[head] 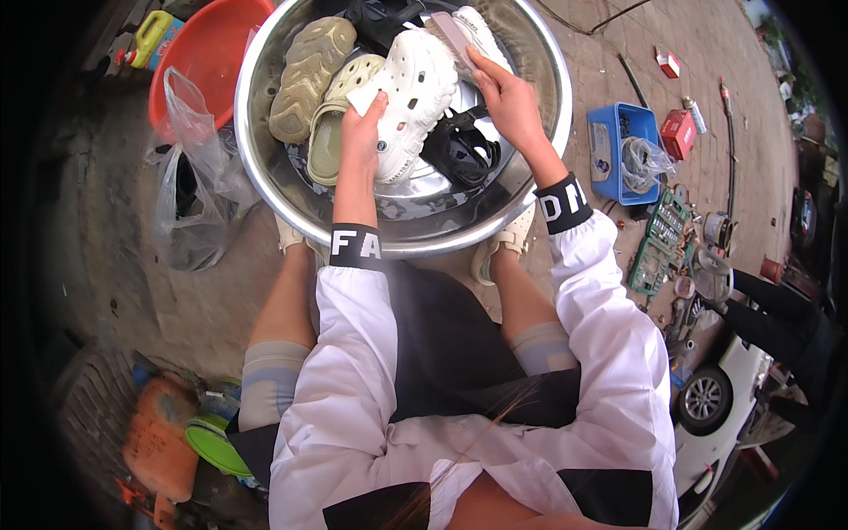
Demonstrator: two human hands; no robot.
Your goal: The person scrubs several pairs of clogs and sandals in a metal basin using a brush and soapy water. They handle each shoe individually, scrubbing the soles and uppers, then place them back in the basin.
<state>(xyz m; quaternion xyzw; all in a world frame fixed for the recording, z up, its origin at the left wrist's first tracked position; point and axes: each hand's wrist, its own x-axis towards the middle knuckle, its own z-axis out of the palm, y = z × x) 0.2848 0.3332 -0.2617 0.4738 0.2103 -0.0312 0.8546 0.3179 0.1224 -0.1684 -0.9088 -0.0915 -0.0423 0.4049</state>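
Observation:
A large metal basin [464, 238] with a little water in it stands between my feet. My left hand [363, 132] grips a white clog [424, 73] by its heel end and strap, tilting it over the other footwear. The handle of a pinkish brush [452, 38] is in my right hand [507, 99]; its bristle side is hidden against the white clog's toe area. A second white clog [482, 33] lies behind the brush. Two olive clogs [311, 79] [324, 149] rest at the left of the basin, one sole-up. Black footwear [467, 149] lies wet at the lower right, with another black item [381, 20] at the back.
A red plastic tub [199, 73], a yellow jug [151, 38] and a clear plastic bag [192, 218] are left of the basin. On the right are a blue bin [601, 156], a green tool case [656, 245] and scattered tools. A person's dark-clad legs [768, 305] and a white car [719, 404] are farther right.

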